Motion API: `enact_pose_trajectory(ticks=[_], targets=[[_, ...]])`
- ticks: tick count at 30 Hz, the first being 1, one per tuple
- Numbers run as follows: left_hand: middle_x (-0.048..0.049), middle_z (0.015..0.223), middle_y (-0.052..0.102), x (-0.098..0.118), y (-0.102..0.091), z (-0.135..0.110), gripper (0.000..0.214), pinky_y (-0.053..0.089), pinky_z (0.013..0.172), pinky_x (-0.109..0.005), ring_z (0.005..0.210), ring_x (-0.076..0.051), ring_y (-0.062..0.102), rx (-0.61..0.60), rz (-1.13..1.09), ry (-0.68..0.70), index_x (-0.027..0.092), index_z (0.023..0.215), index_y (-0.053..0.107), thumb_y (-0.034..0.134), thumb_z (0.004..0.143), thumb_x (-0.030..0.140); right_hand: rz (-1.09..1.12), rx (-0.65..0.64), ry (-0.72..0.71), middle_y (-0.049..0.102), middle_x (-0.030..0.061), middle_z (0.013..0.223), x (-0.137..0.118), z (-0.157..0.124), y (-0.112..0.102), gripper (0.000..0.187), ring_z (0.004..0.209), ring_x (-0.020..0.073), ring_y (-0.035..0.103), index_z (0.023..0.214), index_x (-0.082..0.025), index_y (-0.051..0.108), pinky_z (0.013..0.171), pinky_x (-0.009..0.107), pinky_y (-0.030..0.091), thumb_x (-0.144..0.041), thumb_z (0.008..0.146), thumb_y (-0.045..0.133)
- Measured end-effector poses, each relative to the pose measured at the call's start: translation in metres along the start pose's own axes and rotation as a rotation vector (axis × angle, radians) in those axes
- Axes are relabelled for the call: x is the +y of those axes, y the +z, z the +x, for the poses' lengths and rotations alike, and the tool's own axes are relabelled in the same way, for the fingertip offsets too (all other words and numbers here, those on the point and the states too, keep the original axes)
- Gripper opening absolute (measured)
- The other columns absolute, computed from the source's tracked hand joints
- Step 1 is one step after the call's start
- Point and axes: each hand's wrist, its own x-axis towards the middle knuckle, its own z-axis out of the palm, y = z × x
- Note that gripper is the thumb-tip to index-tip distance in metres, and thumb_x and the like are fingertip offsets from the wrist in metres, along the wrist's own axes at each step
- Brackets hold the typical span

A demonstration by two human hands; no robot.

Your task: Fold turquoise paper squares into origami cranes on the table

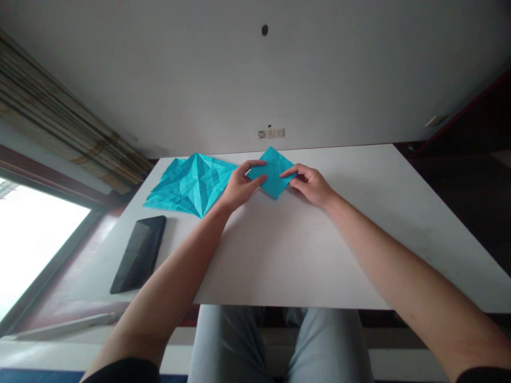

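Note:
A small folded square of turquoise paper (273, 169) is held between my two hands over the white table (287, 255), one corner pointing away from me. My left hand (241, 183) grips its left corner, with thumb and fingers closed on the edge. At the right corner, my right hand (310, 183) pinches the paper between thumb and index finger. Left of my left hand lies a larger turquoise sheet (191, 183), opened out and covered in crease lines, some of it hidden behind the hand.
On the table's left side lies a dark phone or tablet (139, 252). A wall with sockets (270, 133) stands behind the table's far edge. To the left are a curtain (59, 117) and a bright window (32, 239). My legs (227, 340) are below the near edge.

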Motion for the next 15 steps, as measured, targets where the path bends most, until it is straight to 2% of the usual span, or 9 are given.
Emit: enact_pose_trajectory(ticks=[2, 4, 8, 10, 12, 15], targets=[[-0.0072, 0.112, 0.083, -0.001, -0.001, 0.001, 0.044, 0.058, 0.066, -0.027, 0.074, -0.014, 0.068, 0.031, 0.01, -0.002, 0.022, 0.125, 0.082, 0.09, 0.084, 0.036, 0.045, 0.002, 0.038, 0.061, -0.0032, 0.079, 0.001, 0.0, 0.001, 0.032, 0.067, 0.0176, 0.052, 0.122, -0.031, 0.08, 0.067, 0.034, 0.047, -0.042, 0.092, 0.08], [-0.0058, 0.107, 0.083, -0.001, -0.004, 0.002, 0.041, 0.056, 0.064, -0.026, 0.07, -0.013, 0.064, 0.026, 0.034, -0.028, 0.022, 0.121, 0.083, 0.09, 0.084, 0.037, 0.024, 0.041, 0.005, 0.063, -0.0024, 0.084, 0.001, 0.0, 0.0, 0.037, 0.069, 0.0176, 0.052, 0.126, -0.031, 0.078, 0.069, 0.034, 0.048, -0.043, 0.091, 0.082], [-0.0029, 0.092, 0.081, -0.002, -0.009, 0.002, 0.034, 0.053, 0.065, -0.027, 0.071, -0.016, 0.063, -0.063, 0.144, -0.055, 0.024, 0.115, 0.087, 0.089, 0.087, 0.042, -0.187, 0.06, -0.136, 0.067, 0.005, 0.107, -0.002, 0.0, -0.008, 0.025, 0.08, 0.0194, 0.057, 0.111, -0.028, 0.085, 0.076, 0.037, 0.051, -0.031, 0.087, 0.082], [-0.0028, 0.092, 0.08, -0.005, -0.01, 0.001, 0.028, 0.057, 0.075, -0.031, 0.08, -0.019, 0.067, -0.081, 0.264, 0.006, 0.026, 0.111, 0.088, 0.088, 0.088, 0.041, -0.257, 0.025, -0.153, 0.068, 0.0067, 0.109, -0.001, 0.0, -0.014, 0.024, 0.083, 0.021, 0.059, 0.108, -0.027, 0.087, 0.078, 0.038, 0.052, -0.027, 0.085, 0.081], [-0.0039, 0.098, 0.08, -0.008, -0.01, 0.0, 0.026, 0.061, 0.089, -0.036, 0.091, -0.023, 0.071, -0.091, 0.416, 0.096, 0.027, 0.111, 0.088, 0.088, 0.088, 0.038, -0.276, 0.019, -0.128, 0.071, 0.0068, 0.11, 0.003, 0.0, -0.02, 0.03, 0.082, 0.0205, 0.058, 0.114, -0.026, 0.086, 0.078, 0.038, 0.052, -0.027, 0.084, 0.082], [-0.0103, 0.13, 0.077, -0.007, -0.007, -0.004, 0.035, 0.06, 0.113, -0.046, 0.121, -0.03, 0.073, -0.105, 0.621, 0.211, 0.026, 0.124, 0.087, 0.089, 0.09, 0.034, -0.321, 0.059, -0.059, 0.075, 0.006, 0.108, 0.012, 0.002, -0.026, 0.036, 0.077, 0.019, 0.055, 0.12, -0.025, 0.084, 0.076, 0.037, 0.052, -0.03, 0.084, 0.084]])
